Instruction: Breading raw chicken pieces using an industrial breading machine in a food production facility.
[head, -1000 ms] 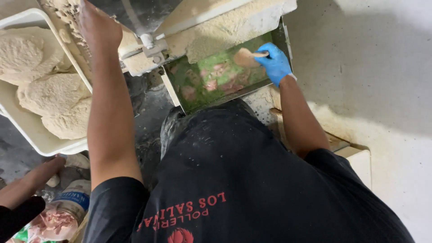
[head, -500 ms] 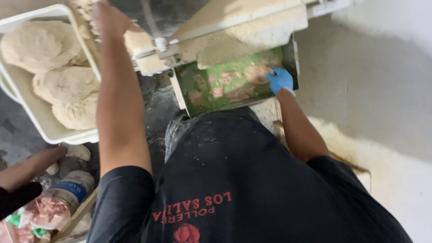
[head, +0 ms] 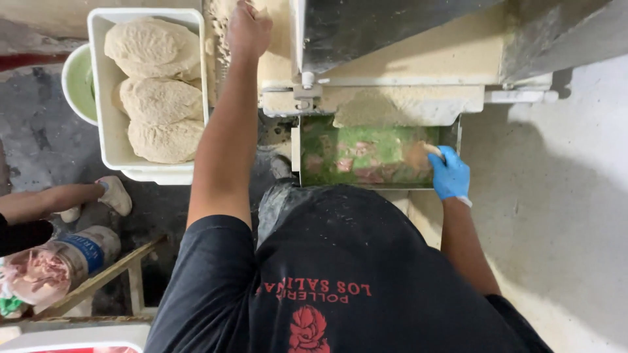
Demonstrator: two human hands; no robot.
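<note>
The left hand (head: 248, 29), bare and curled into a loose fist, rests on the flour-dusted top of the machine (head: 392, 72) at the far side; whether it holds anything cannot be told. The right hand (head: 450, 173), in a blue glove, pinches a pale dough piece (head: 432, 150) at the right end of the green tray (head: 366, 153) below the machine. Left of it stands a white tub (head: 108, 98) of dough mounds (head: 160, 98).
</note>
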